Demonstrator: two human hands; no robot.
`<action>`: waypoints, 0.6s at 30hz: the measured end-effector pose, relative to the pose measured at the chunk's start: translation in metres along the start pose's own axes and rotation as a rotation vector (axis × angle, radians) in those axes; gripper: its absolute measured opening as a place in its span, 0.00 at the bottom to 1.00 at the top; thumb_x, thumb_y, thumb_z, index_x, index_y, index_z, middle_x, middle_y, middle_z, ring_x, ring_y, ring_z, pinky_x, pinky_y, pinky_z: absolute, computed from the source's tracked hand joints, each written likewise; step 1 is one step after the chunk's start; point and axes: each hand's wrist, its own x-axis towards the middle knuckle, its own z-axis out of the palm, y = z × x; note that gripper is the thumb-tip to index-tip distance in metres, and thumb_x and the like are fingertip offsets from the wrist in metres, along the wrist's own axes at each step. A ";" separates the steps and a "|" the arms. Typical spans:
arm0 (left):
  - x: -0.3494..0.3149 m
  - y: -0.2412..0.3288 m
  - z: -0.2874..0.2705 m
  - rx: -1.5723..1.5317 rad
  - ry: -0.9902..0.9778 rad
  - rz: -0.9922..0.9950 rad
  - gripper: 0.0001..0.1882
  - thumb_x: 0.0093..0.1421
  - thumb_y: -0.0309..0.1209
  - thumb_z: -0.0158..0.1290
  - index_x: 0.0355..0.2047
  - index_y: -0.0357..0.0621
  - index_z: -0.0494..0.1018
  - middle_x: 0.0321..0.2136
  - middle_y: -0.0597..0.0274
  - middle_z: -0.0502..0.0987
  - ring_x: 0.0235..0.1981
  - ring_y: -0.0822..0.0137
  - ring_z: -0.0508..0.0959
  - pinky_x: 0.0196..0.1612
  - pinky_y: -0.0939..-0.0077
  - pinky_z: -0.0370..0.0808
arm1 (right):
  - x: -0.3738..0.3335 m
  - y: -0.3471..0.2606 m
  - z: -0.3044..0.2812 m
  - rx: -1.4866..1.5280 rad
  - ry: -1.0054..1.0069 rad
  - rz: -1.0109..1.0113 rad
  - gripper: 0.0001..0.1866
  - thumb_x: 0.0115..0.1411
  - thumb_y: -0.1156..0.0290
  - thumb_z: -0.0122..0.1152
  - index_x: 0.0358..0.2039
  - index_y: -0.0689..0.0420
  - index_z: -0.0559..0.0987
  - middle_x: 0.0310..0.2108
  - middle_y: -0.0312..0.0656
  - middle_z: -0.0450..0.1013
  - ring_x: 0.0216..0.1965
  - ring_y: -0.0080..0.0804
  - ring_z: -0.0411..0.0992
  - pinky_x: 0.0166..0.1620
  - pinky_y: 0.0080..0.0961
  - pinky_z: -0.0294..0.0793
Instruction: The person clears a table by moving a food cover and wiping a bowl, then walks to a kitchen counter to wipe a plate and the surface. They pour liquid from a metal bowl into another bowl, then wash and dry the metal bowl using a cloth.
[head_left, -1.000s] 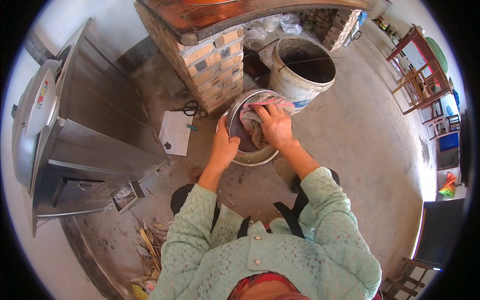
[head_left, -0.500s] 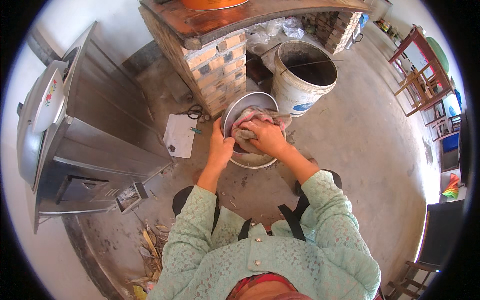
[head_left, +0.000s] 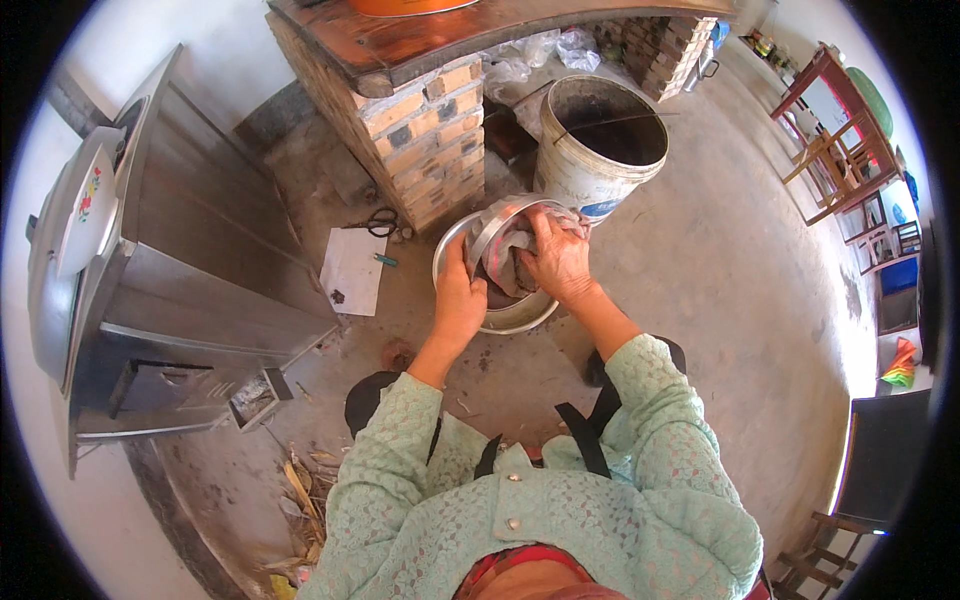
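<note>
My left hand (head_left: 461,305) grips the left side of a silver metal bowl (head_left: 485,238), fingers closed on it. The bowl is tilted, its rim raised toward the far right. My right hand (head_left: 562,262) clasps a wet-looking grey and pink cloth (head_left: 513,245) against the bowl's right side and rim; the fingertips are partly hidden. Directly beneath is a wider light-coloured basin (head_left: 520,325) on the floor, its contents mostly hidden by the bowl and my hands.
Beyond the basin stands a dirty white bucket (head_left: 590,178) with a thin rod across it. A brick pillar (head_left: 430,135) holds up a wooden counter (head_left: 440,45). Scissors (head_left: 381,222) and white paper (head_left: 350,270) lie left. A metal stove (head_left: 210,260) stands farther left.
The bowl has been tipped, its rim now raised. My right hand has moved from inside the bowl to its far right rim, bringing the cloth along.
</note>
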 end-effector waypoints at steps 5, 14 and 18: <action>-0.002 -0.011 0.013 0.004 0.129 0.053 0.32 0.46 0.15 0.40 0.55 0.42 0.56 0.43 0.42 0.71 0.45 0.51 0.73 0.48 0.69 0.67 | -0.021 0.009 0.038 0.293 -0.055 0.209 0.25 0.42 0.66 0.64 0.43 0.53 0.71 0.35 0.48 0.72 0.35 0.50 0.71 0.39 0.40 0.70; 0.008 0.008 -0.010 -0.045 0.143 -0.098 0.27 0.49 0.14 0.41 0.53 0.37 0.59 0.38 0.40 0.73 0.41 0.49 0.74 0.45 0.65 0.69 | -0.016 -0.009 0.011 1.553 -0.835 0.874 0.18 0.53 0.69 0.58 0.45 0.60 0.71 0.38 0.40 0.72 0.35 0.26 0.72 0.39 0.23 0.73; 0.021 0.004 -0.022 0.100 0.240 0.056 0.27 0.48 0.14 0.41 0.52 0.35 0.58 0.39 0.39 0.72 0.40 0.47 0.74 0.43 0.61 0.69 | -0.026 0.054 -0.004 2.051 -0.506 0.779 0.19 0.55 0.65 0.56 0.46 0.59 0.69 0.41 0.42 0.71 0.36 0.30 0.71 0.40 0.25 0.73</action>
